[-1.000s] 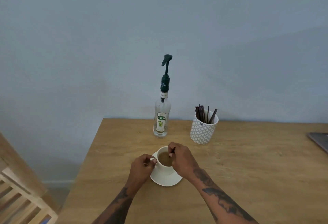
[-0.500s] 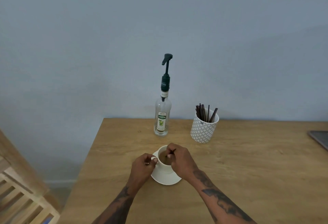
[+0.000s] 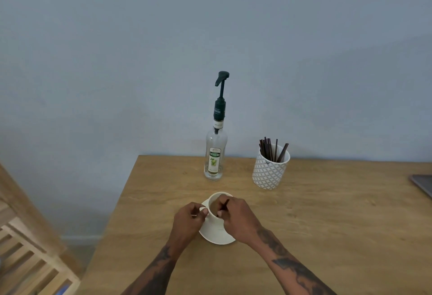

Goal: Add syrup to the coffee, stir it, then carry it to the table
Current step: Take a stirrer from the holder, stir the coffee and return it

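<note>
My right hand (image 3: 236, 218) is closed in a pinch on a thin dark stirrer (image 3: 225, 206), thumb and fingers pressed together around its upper part. The stirrer slants down into the coffee cup (image 3: 216, 203); its lower end is below the liquid and cannot be seen. The hand sits over the right side of the cup rim.

My left hand (image 3: 189, 220) is curled against the cup's left side, thumb and forefinger pinched at the handle (image 3: 203, 208), which steadies the cup. Whether a finger passes through the handle loop cannot be determined.

The cup holds light brown coffee and stands on a white saucer (image 3: 216, 236), which rests on the wooden counter (image 3: 327, 224) near its front left area.

Behind the cup, well apart from it, the syrup bottle (image 3: 215, 154) stands upright by the wall, pump head up and untouched. To its right stands a patterned holder (image 3: 270, 171) with more dark stirrers.

Task status, as a judgement:
1. Syrup addition: probably complete, since the bottle is set back and a stirrer is in the cup. The coffee itself gives no visible confirmation.
2. Stirring: in hand.
3. Carrying to the table: not yet begun. The stirrer must come out or be secured first, and cup and saucer lifted level to avoid spilling.
</note>
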